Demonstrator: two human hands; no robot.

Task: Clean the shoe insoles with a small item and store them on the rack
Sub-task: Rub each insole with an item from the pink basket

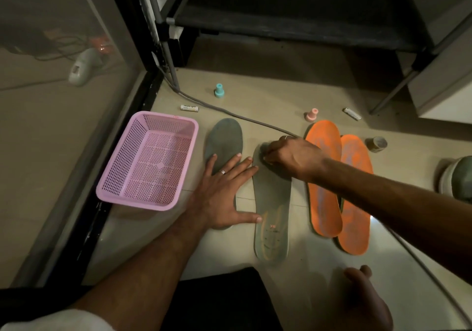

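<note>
1. The right hand (pixel 293 157) is curled over the toe end of the middle grey insole (pixel 272 210), fingers bunched as if round a small cleaning item; the item itself is hidden under the fingers, so I cannot tell what it is or whether anything is held.
2. The left hand (pixel 224 192) lies flat, fingers spread, across the floor (pixel 319 259) between this insole and the second grey insole (pixel 224 141), thumb touching the middle one's edge as if to steady it.
3. This looks like the scrubbing step, early on: all insoles lie on the floor, none on the rack (pixel 293 26).
4. Next calls for working down toward the heel while the left hand holds firm.
5. The two orange insoles (pixel 339 185) overlap, partly under the right forearm; the pink basket (pixel 148 162) sits beside the left hand.
</note>
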